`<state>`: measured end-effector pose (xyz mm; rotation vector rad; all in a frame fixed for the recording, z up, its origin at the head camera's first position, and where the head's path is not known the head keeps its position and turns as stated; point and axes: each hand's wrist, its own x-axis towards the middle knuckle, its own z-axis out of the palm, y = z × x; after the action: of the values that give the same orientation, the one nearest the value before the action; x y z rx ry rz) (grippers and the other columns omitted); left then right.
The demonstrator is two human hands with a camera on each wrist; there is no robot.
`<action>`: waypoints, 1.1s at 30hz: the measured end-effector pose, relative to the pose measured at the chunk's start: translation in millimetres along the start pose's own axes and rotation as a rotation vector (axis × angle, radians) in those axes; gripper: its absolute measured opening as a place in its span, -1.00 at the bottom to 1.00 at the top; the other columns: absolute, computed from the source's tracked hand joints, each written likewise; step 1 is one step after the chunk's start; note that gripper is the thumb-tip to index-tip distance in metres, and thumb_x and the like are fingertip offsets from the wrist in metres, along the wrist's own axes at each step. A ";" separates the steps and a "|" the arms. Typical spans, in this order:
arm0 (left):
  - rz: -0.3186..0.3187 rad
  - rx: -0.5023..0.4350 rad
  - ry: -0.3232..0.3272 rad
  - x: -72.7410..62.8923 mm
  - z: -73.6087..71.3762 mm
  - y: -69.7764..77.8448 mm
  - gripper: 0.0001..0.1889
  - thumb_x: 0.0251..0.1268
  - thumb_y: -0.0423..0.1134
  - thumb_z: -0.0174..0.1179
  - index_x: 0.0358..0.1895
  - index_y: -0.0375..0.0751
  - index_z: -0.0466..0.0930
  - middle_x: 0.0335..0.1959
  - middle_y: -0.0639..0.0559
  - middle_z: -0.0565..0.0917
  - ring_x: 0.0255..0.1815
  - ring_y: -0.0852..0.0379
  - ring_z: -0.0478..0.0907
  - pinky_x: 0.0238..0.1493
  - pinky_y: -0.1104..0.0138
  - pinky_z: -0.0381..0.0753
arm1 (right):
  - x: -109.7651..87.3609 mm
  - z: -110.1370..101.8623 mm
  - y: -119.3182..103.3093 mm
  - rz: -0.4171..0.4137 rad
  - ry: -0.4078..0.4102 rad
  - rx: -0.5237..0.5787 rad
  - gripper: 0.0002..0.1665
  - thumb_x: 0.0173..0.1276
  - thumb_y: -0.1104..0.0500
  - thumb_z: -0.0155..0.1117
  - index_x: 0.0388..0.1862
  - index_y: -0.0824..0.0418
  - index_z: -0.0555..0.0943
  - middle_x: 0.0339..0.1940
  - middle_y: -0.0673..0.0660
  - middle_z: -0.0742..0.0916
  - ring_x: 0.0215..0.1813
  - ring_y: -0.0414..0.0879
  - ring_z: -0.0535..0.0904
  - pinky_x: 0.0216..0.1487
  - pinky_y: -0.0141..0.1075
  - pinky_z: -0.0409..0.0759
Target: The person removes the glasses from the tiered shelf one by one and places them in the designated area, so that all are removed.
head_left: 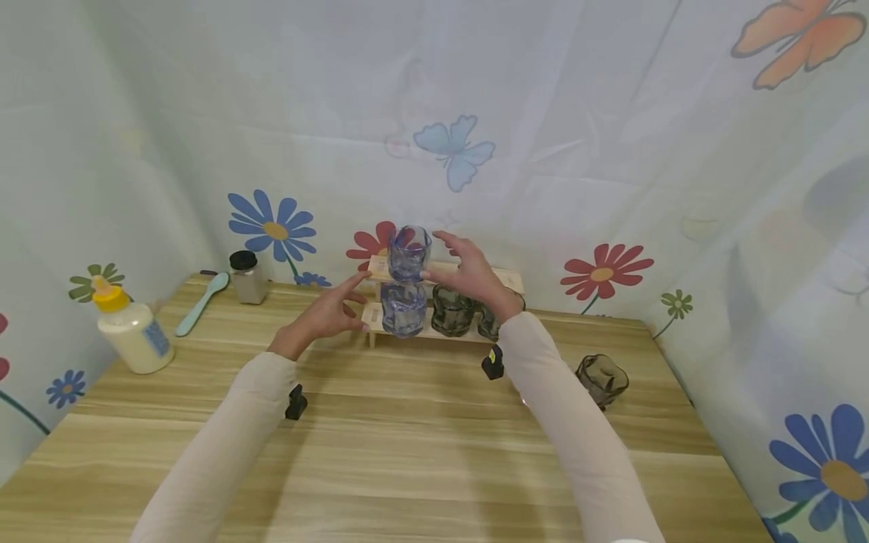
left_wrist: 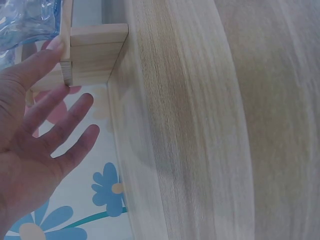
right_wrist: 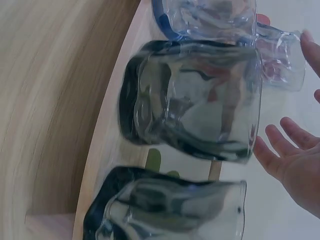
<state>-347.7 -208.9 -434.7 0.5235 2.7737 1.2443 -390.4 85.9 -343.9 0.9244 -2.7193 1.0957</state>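
A two-tier pale wooden rack (head_left: pixel 373 315) stands near the back of the table. On its upper tier, at the left, sits a clear bluish glass (head_left: pixel 409 256). Below it on the lower tier is another bluish glass (head_left: pixel 403 311), beside two dark grey glasses (head_left: pixel 452 311). My left hand (head_left: pixel 328 311) is at the rack's left end, its spread fingertips touching the shelf edges; in the left wrist view the thumb lies against a board. Spread at the right of the upper glass is my right hand (head_left: pixel 470 273), thumb close to its base; contact is hard to tell.
A smoky glass (head_left: pixel 603 379) stands at the right of the table. On the left are a baby bottle (head_left: pixel 136 335) with a yellow collar, a light-blue spoon (head_left: pixel 202 305) and a black-lidded jar (head_left: pixel 249 279). A flowered curtain (head_left: pixel 543 188) hangs behind the rack.
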 end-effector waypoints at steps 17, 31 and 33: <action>0.001 -0.009 0.003 -1.0 1.3 0.5 0.05 0.16 -0.40 0.42 0.63 0.09 -0.07 0.29 -0.40 0.53 -0.01 -0.30 0.69 -0.01 -0.04 0.68 | 23.6 22.9 -8.0 0.083 -0.028 0.027 -0.01 0.32 -0.08 0.42 0.61 -0.01 0.15 0.57 0.22 0.32 0.45 0.24 0.39 0.39 0.05 0.44; -0.009 -0.003 0.001 0.3 0.9 0.2 0.06 0.15 -0.37 0.44 0.63 0.10 -0.07 0.30 -0.40 0.52 0.00 -0.29 0.69 0.00 -0.04 0.68 | 40.1 35.1 -14.0 0.028 -0.026 0.044 0.07 0.19 0.05 0.55 0.59 0.09 0.19 0.33 0.27 0.58 0.34 0.12 0.52 0.31 -0.01 0.51; -0.009 -0.004 0.005 0.1 0.4 0.0 0.07 0.14 -0.36 0.44 0.63 0.10 -0.07 0.30 -0.40 0.52 0.00 -0.28 0.69 -0.01 -0.03 0.69 | 41.3 35.3 -16.0 0.026 -0.027 0.047 0.07 0.18 0.07 0.56 0.58 0.10 0.19 0.32 0.28 0.59 0.35 0.13 0.51 0.30 0.00 0.51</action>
<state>-347.7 -208.6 -434.9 0.5077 2.7736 1.2513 -409.9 33.0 -349.1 0.9195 -2.7452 1.1648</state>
